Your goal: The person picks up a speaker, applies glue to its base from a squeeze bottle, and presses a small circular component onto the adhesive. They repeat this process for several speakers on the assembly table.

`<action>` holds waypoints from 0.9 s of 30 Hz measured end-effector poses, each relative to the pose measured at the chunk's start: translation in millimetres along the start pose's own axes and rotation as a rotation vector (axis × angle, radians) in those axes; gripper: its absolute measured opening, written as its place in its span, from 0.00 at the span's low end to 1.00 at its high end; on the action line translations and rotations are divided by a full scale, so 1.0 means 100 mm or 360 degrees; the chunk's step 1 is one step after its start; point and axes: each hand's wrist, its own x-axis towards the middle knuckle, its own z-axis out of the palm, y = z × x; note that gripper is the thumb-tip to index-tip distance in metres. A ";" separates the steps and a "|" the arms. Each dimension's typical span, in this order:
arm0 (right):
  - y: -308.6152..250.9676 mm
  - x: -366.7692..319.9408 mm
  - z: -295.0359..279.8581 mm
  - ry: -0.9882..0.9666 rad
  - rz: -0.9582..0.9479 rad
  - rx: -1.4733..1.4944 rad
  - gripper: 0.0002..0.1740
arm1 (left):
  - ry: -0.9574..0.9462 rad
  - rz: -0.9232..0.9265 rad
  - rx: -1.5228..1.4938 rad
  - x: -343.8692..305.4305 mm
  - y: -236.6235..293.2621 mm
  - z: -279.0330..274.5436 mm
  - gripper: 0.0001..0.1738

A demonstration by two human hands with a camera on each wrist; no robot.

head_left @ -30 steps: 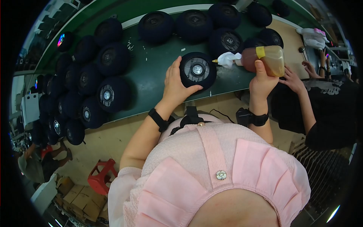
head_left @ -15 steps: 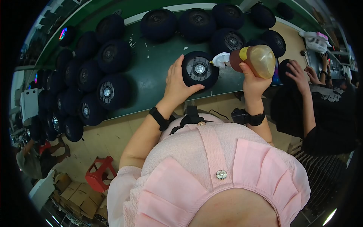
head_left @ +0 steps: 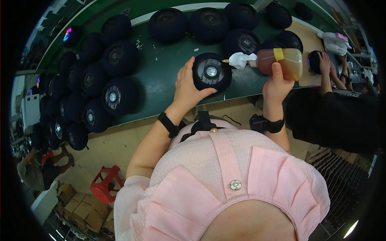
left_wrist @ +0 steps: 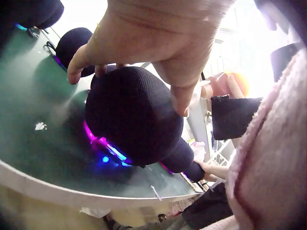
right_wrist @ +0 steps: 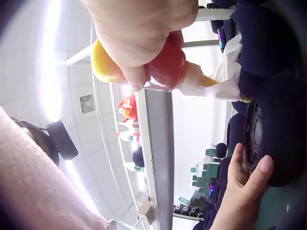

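Note:
A dark fabric-covered round speaker [head_left: 212,72] stands on the green bench, its round black base facing up. My left hand [head_left: 188,85] grips its side, thumb at the near edge and fingers along the left. Purple and blue light glows low on this speaker [left_wrist: 136,115] in the left wrist view. My right hand [head_left: 277,86] holds a squeeze bottle [head_left: 290,64] of amber liquid, lying almost level. White tissue [head_left: 241,60] is wrapped round its nozzle, and the yellow tip [head_left: 226,61] is right at the upper right rim of the base.
Several similar speakers [head_left: 120,58] crowd the left of the bench, and more [head_left: 209,25] line its back. At the right, another person's hands [head_left: 325,64] touch a dark ball near a white basket [head_left: 334,44]. A red stool [head_left: 106,184] and cardboard boxes [head_left: 84,209] are on the floor.
My right hand tilted the bottle with its nozzle over the base's rim, then levelled it and drew back slightly right. My left hand stays on the speaker. The neighbour's hands moved a dark ball rightward.

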 end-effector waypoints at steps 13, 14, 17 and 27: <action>0.02 0.05 -0.13 0.0328 0.1022 0.0937 0.24 | 0.0010 0.0048 0.0009 0.00 -0.02 0.00 0.59; 0.02 0.03 -0.14 0.0248 0.0997 0.0948 0.24 | 0.0010 0.0047 0.0012 0.00 -0.03 0.00 0.59; 0.02 -0.05 -0.10 0.0142 0.0687 0.0612 0.21 | 0.0000 0.0031 0.0026 0.00 -0.03 0.01 0.59; 0.01 -0.08 0.01 0.0001 0.0357 0.0321 0.20 | 0.0208 0.0494 0.0362 -0.08 0.12 -0.05 0.43</action>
